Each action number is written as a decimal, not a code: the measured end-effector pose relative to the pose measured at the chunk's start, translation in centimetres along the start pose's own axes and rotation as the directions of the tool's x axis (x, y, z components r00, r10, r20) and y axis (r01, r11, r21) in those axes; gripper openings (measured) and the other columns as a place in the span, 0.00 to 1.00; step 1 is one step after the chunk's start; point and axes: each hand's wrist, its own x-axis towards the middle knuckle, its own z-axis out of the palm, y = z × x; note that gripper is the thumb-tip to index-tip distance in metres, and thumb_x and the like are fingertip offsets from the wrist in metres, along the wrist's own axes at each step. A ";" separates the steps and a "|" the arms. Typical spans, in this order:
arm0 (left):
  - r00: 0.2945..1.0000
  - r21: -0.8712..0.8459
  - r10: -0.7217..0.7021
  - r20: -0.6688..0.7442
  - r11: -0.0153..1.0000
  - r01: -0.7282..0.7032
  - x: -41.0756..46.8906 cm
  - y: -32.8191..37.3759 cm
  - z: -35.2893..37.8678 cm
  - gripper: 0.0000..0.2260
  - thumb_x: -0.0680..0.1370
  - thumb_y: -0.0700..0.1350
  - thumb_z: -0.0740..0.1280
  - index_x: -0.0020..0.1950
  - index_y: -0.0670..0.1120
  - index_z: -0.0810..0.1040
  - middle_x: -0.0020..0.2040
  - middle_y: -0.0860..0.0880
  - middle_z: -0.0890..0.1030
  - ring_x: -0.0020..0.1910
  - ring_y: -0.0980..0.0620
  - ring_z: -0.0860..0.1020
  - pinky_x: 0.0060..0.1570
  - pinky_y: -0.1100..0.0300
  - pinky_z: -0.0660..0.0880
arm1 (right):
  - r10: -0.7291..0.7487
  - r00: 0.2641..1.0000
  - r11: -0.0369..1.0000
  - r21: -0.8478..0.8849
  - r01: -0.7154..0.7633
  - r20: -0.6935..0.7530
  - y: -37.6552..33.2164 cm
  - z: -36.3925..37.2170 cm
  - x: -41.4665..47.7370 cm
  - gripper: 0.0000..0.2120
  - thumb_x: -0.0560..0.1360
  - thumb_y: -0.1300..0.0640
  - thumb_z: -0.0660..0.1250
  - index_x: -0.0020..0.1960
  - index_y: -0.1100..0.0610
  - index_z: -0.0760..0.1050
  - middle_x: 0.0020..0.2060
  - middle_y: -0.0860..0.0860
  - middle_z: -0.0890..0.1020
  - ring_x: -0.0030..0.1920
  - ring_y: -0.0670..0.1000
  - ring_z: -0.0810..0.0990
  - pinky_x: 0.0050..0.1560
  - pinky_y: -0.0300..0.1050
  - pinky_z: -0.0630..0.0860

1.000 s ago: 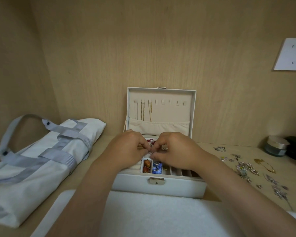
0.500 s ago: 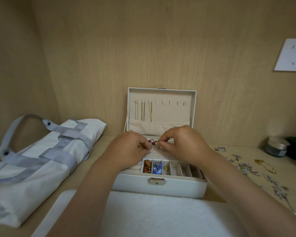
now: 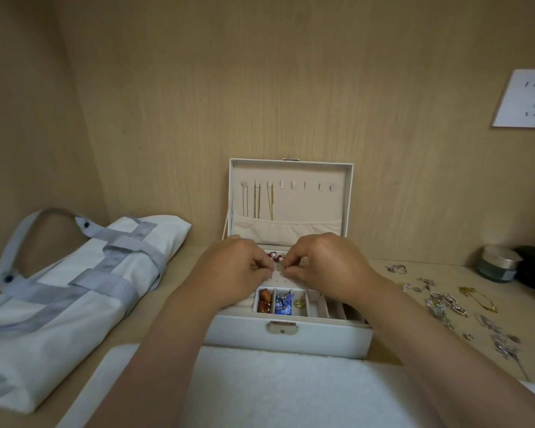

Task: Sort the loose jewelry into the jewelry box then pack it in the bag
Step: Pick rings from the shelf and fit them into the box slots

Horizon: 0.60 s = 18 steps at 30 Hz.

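The open jewelry box (image 3: 291, 336) holds three chains (image 3: 256, 200) in its lid and, in its front compartments, two amber stones (image 3: 264, 300), a blue piece (image 3: 284, 305) and one gold ring (image 3: 299, 303). The left hand (image 3: 232, 271) and right hand (image 3: 326, 267) curl over it, pinching a tiny piece (image 3: 284, 267) too small to identify. Loose jewelry (image 3: 445, 304) lies at 3 o'clock, and the bag (image 3: 74, 288) at 9.

A white rectangular jewelry box (image 3: 291, 338) sits open under the left hand (image 3: 232, 273) and right hand (image 3: 328, 267), its lid (image 3: 309, 205) upright behind them. Loose silver and gold jewelry (image 3: 445, 304) lies scattered right of the hands. A white fabric bag with grey straps (image 3: 74, 291) lies flat to their left.
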 end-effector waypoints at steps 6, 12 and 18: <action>1.000 -0.031 0.004 0.020 1.000 -0.003 0.0 0.0 0.1 0.06 0.75 0.50 0.72 0.50 0.59 0.85 0.46 0.61 0.82 0.47 0.60 0.74 0.51 0.59 0.75 | -0.009 1.000 0.999 -0.032 0.008 -0.021 -0.2 0.0 -0.2 0.07 0.75 0.44 0.72 0.50 0.44 0.84 0.47 0.41 0.84 0.45 0.43 0.80 0.45 0.42 0.77; 1.000 -0.037 0.007 0.013 0.999 -0.006 0.1 -0.1 0.3 0.06 0.75 0.49 0.72 0.50 0.58 0.85 0.45 0.61 0.82 0.46 0.61 0.74 0.50 0.60 0.75 | -0.022 0.997 0.999 0.044 0.019 0.071 0.1 -0.3 -0.3 0.08 0.75 0.46 0.68 0.49 0.44 0.84 0.47 0.41 0.78 0.47 0.44 0.78 0.47 0.46 0.77; 1.000 -0.033 0.014 0.007 0.999 -0.014 0.1 -0.1 0.5 0.06 0.75 0.51 0.71 0.50 0.58 0.85 0.45 0.61 0.82 0.48 0.61 0.74 0.51 0.57 0.76 | -0.028 0.990 0.999 0.046 0.022 0.136 0.2 -0.6 -0.4 0.10 0.75 0.50 0.68 0.55 0.42 0.83 0.49 0.40 0.76 0.49 0.43 0.77 0.50 0.47 0.77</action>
